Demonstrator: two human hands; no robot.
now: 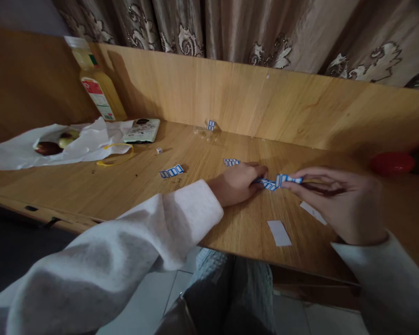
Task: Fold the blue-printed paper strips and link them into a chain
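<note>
My left hand (239, 182) rests on the wooden table, its fingers closed on one end of a blue-and-white paper strip (268, 184). The strip's other end is pinched between the thumb and fingers of my right hand (345, 200), a little above the tabletop. Just beyond my left hand lies another blue-and-white paper piece (231, 162). A similar piece (172, 171) is farther left. Two blank white paper pieces lie near my right hand, one (279, 233) by the front edge and one (313, 212) partly beside the hand.
A bottle (99, 88) of yellow liquid stands at the back left. Near it are fruit (49, 148) on white paper (14, 151), a phone (143, 131), a yellow band (115, 163) and a small die (159, 150). A red object (393, 163) sits at the right.
</note>
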